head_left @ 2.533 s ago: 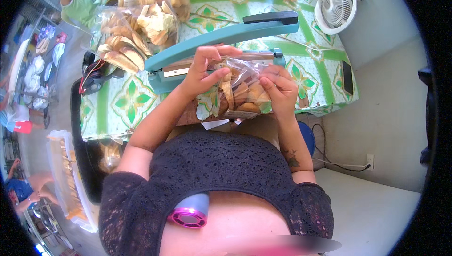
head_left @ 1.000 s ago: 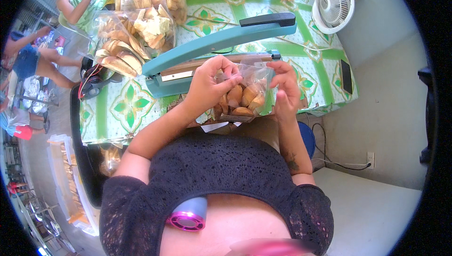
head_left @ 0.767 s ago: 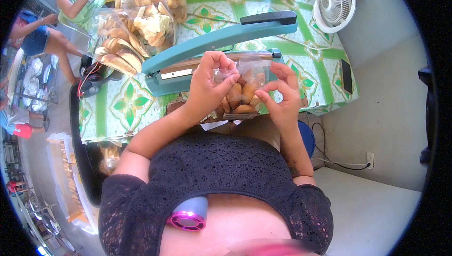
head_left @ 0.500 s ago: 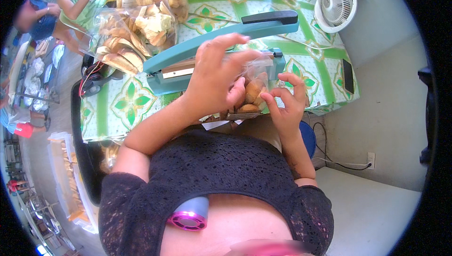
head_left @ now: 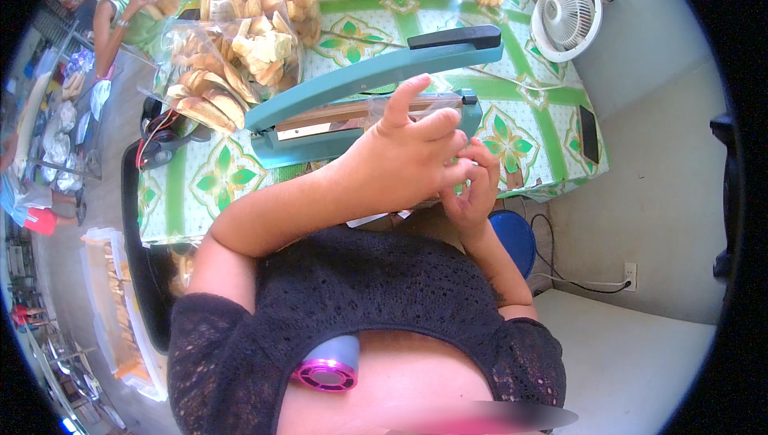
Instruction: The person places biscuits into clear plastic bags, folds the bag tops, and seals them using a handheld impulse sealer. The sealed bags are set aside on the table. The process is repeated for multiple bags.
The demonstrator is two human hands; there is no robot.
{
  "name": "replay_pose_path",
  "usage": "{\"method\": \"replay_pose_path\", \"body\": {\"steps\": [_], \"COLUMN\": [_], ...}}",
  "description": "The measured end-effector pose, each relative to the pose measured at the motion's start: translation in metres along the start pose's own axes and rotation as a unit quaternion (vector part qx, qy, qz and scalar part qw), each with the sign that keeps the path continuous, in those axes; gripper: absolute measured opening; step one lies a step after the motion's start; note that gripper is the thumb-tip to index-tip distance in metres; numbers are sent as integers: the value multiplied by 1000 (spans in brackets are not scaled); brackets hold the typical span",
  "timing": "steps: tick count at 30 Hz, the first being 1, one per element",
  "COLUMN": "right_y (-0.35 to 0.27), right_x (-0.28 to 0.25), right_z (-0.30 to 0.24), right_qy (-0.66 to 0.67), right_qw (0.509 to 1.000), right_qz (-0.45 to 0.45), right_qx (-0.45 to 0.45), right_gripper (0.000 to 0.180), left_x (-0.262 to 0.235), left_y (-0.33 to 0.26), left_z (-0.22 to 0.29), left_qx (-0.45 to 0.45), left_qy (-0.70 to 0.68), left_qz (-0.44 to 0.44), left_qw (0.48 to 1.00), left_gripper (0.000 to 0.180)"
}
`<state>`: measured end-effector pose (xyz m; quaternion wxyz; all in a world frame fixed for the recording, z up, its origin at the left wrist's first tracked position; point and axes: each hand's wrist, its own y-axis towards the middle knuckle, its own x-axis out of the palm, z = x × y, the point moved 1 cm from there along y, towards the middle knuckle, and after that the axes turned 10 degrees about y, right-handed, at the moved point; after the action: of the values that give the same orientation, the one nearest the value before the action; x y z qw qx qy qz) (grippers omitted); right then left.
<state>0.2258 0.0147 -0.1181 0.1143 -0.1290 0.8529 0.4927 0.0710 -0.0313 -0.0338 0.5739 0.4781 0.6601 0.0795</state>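
I've got both hands up at the teal heat sealer (head_left: 376, 83), arm raised. Left hand (head_left: 404, 159) w/ fingers spread, index up, hiding most of the clear bag (head_left: 424, 103); its top edge lies across the sealer bar. Right hand (head_left: 472, 191) fingers curled at bag's side, grip can't tell. I'd flatten the bag mouth, no wrinkles, crumbs clear.

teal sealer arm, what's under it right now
Under the raised teal heat sealer arm lies its brown sealing bar. The left hand covers the rest, including whatever the right hand holds.
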Motion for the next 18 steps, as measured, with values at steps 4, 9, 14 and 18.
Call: {"method": "replay_pose_path", "body": {"steps": [4, 9, 14, 18], "right_y": [-8, -6, -3, 5], "right_x": [5, 6, 4, -4], "right_z": [2, 1, -5, -2], "right_qy": [60, 140, 112, 125], "right_qw": [997, 987, 991, 990], "right_qz": [22, 52, 21, -49], "right_qx": [50, 57, 67, 38], "right_gripper": [28, 22, 13, 11], "left_x": [3, 0, -6, -16], "left_y": [0, -1, 3, 5], "left_z": [4, 5, 2, -14], "left_qx": [-1, -51, -74, -55], "left_qy": [-5, 33, 33, -18], "left_qz": [27, 28, 23, -5], "left_qw": [1000, 998, 996, 998], "left_gripper": [5, 7, 10, 16]}}
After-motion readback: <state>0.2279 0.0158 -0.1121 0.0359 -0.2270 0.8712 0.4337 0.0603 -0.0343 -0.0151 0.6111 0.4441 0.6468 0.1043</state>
